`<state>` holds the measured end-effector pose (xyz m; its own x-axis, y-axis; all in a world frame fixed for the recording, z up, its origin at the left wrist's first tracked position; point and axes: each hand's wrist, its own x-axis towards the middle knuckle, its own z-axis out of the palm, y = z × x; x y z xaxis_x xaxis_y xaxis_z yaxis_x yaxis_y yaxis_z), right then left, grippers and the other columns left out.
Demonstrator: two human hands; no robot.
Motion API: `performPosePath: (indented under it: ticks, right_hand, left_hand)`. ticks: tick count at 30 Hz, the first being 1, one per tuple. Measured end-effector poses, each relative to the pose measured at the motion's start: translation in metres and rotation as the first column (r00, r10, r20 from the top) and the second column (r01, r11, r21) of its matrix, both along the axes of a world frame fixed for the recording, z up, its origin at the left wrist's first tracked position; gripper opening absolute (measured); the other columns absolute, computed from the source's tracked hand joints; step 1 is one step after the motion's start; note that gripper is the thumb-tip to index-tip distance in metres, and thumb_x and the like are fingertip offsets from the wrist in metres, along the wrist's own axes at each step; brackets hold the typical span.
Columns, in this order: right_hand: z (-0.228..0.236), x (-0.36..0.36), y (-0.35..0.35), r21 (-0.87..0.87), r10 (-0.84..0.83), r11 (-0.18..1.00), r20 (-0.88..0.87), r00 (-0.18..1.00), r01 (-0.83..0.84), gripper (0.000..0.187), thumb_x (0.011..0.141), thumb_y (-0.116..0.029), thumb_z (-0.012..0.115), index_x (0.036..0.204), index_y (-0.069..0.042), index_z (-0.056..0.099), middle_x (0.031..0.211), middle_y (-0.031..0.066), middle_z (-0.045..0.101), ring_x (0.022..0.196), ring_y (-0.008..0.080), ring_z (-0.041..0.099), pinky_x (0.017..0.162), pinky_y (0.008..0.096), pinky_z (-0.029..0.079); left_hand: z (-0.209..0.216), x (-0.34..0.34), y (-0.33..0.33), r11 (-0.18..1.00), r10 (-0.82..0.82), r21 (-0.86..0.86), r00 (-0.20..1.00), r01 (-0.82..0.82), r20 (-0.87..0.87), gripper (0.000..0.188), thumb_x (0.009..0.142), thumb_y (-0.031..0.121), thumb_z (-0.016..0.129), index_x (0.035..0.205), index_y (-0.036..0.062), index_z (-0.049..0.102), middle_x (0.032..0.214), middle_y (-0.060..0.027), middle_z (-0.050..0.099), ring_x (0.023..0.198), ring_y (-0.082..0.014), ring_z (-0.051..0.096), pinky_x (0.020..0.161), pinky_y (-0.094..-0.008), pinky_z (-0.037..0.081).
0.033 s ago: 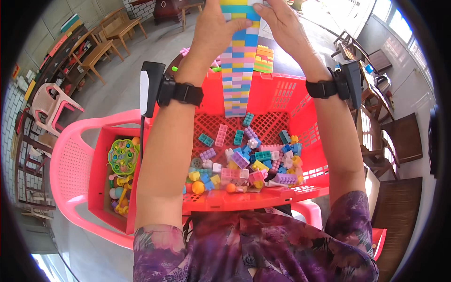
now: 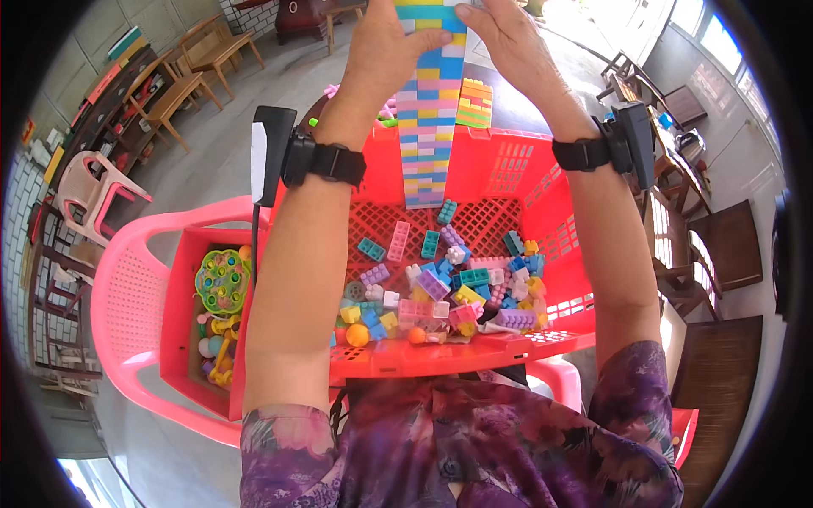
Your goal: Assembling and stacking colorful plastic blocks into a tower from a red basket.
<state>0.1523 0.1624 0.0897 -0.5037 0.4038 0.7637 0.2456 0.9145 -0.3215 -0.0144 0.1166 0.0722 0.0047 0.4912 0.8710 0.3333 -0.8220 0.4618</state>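
Observation:
A tall tower of building blocks (image 2: 428, 118), in layers of yellow, blue, pink and white, rises at the far side of the red basket (image 2: 491, 157). Its lower end is inside the basket, and its top runs out of the picture. My left hand (image 2: 383, 55) holds it high up on the left, thumb across the near face. From the right, my right hand (image 2: 514, 46) grips it with the thumb against its edge. Some fingertips of both hands are cut off by the upper edge. Loose blocks (image 2: 432, 285) in many colours lie in the basket, mostly toward its near side.
On the left, a pink plastic chair (image 2: 118, 288) bears a red box (image 2: 184, 339) with a green toy (image 2: 222, 281) and small yellow pieces. Beyond the basket, a stack of coloured blocks (image 2: 475, 103) stands on a dark table. Wooden benches (image 2: 222, 55) line the far left.

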Motion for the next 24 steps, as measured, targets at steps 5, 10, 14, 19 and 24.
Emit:
performPosePath:
  ticks: [5,10,14,19,24]
  right_hand:
    - [-0.04,0.027,-0.01,-0.023,-0.26,0.965,-0.119,0.958,0.259,0.026,0.09,-0.022,0.052,0.112,-0.007,0.051,0.096,0.0159,0.062,0.081,0.0302,0.061,0.071,0.0365,0.047]
    - [-0.16,0.11,0.015,-0.082,0.093,0.995,0.705,0.703,-0.05,0.024,0.086,-0.024,0.056,0.104,-0.009,0.059,0.086,0.0103,0.064,0.075,0.0241,0.062,0.068,0.0368,0.05]
    - [-0.198,0.087,-0.028,-0.075,0.031,0.897,0.994,0.107,0.436,0.026,0.07,-0.027,0.068,0.088,-0.007,0.07,0.086,0.011,0.068,0.083,0.0293,0.065,0.07,0.0408,0.053]
    - [-0.188,0.083,-0.041,-0.122,0.099,0.863,0.992,0.072,0.489,0.035,0.061,-0.023,0.077,0.09,-0.005,0.07,0.082,0.0141,0.067,0.081,0.0296,0.066,0.068,0.0404,0.053]
    - [-0.231,0.089,-0.021,-0.193,0.196,0.825,0.979,0.051,0.53,0.034,0.06,-0.016,0.077,0.09,-0.002,0.069,0.083,0.0161,0.067,0.081,0.031,0.066,0.065,0.0409,0.053]
  left_hand:
    - [0.003,0.0,0.0,0.961,0.242,0.163,0.964,-0.222,-0.111,0.063,0.063,-0.002,0.071,0.118,0.008,0.043,0.105,-0.0101,0.05,0.098,-0.0212,0.05,0.087,-0.0325,0.042]
    - [-0.001,0.002,-0.002,0.994,0.105,0.014,0.994,-0.105,-0.028,0.054,0.072,0.008,0.072,0.118,0.0056,0.044,0.109,-0.0102,0.05,0.1,-0.0199,0.049,0.087,-0.0315,0.042]
    - [-0.013,-0.004,-0.004,0.999,-0.007,-0.052,0.999,0.009,0.038,0.065,0.073,0.002,0.073,0.126,0.0136,0.037,0.108,-0.0072,0.053,0.097,-0.0179,0.055,0.087,-0.031,0.048]
    - [-0.013,0.006,-0.015,0.998,-0.049,-0.02,0.992,0.051,0.12,0.067,0.075,0.001,0.071,0.13,0.0139,0.034,0.113,-0.0091,0.051,0.098,-0.0186,0.055,0.086,-0.0318,0.049]
    - [-0.023,0.006,-0.009,0.978,-0.187,-0.035,0.938,0.206,0.29,0.064,0.077,0.004,0.07,0.129,0.01,0.034,0.113,-0.0113,0.053,0.097,-0.0193,0.058,0.081,-0.0332,0.052]
